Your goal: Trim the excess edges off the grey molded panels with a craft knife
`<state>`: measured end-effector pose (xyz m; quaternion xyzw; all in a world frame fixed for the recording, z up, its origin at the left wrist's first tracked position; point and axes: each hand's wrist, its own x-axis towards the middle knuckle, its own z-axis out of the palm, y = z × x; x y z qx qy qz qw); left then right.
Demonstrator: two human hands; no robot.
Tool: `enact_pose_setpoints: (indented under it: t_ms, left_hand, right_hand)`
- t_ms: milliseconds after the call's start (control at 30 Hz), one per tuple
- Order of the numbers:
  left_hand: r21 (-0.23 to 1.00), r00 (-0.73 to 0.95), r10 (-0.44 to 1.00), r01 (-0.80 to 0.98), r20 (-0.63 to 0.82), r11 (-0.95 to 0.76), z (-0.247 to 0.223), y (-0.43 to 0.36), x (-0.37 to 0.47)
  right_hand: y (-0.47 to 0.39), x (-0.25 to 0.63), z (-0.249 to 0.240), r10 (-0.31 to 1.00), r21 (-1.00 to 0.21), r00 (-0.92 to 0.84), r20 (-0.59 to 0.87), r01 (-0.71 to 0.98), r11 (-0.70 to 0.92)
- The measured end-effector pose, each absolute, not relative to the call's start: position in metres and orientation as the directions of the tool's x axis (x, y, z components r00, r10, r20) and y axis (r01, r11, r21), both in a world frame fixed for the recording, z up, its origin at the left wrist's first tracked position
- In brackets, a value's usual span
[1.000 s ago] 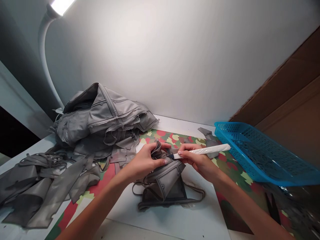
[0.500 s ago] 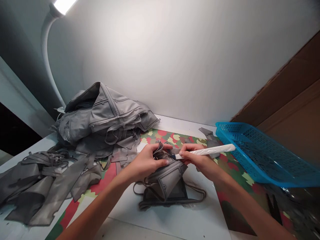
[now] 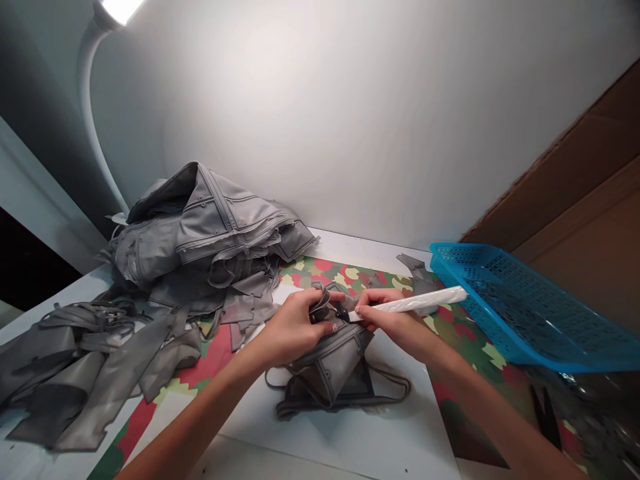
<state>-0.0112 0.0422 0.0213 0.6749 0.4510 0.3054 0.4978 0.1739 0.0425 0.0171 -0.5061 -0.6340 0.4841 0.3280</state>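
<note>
A small grey leather-like piece (image 3: 343, 367) with seams and thin straps lies on the white board (image 3: 400, 433) in front of me. My left hand (image 3: 303, 320) pinches the upper part of this piece, where a strap loops up between thumb and fingers. In my right hand (image 3: 383, 310) is a slim tool with a white-wrapped handle (image 3: 425, 301), held like a pen. Its dark tip touches or nearly touches the piece close to my left fingertips; the exact contact is too small to tell.
A heap of grey sewn pieces (image 3: 230, 213) stands at the back left under a lamp (image 3: 90, 127). Loose grey scraps (image 3: 120, 380) lie at the left. The blue basket (image 3: 525, 313) is at the right, with dark scissors (image 3: 547, 417) below it.
The strap loop at my left fingers has shifted slightly. The tool and my right hand have moved a little to the left. The whole view has shifted slightly.
</note>
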Motion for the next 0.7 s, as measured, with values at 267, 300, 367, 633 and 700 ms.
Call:
enact_pose_setpoints:
  t_ms: [267,300,367,633,700]
  left_hand:
    - [0.959,0.316,0.935,0.276,-0.16,0.071,0.015,0.045,-0.013]
    - [0.959,0.307,0.934,0.266,-0.184,0.101,0.013,0.046,-0.013]
    - [0.959,0.297,0.93,0.242,-0.216,0.146,0.01,0.047,-0.013]
    - [0.976,0.265,0.95,0.183,-0.166,0.12,0.006,0.049,-0.012]
    - [0.977,0.252,0.956,0.186,-0.153,0.107,0.006,0.049,-0.011]
  right_hand:
    - [0.041,0.173,0.018,0.96,-0.935,-0.271,-0.064,0.352,0.037]
    - [0.042,0.173,0.019,0.959,-0.936,-0.273,-0.07,0.352,0.032]
    - [0.042,0.173,0.02,0.958,-0.935,-0.274,-0.082,0.353,0.021]
    - [0.044,0.174,0.018,0.955,-0.937,-0.283,-0.092,0.348,0.013]
    - [0.043,0.174,0.018,0.955,-0.937,-0.284,-0.091,0.348,0.014]
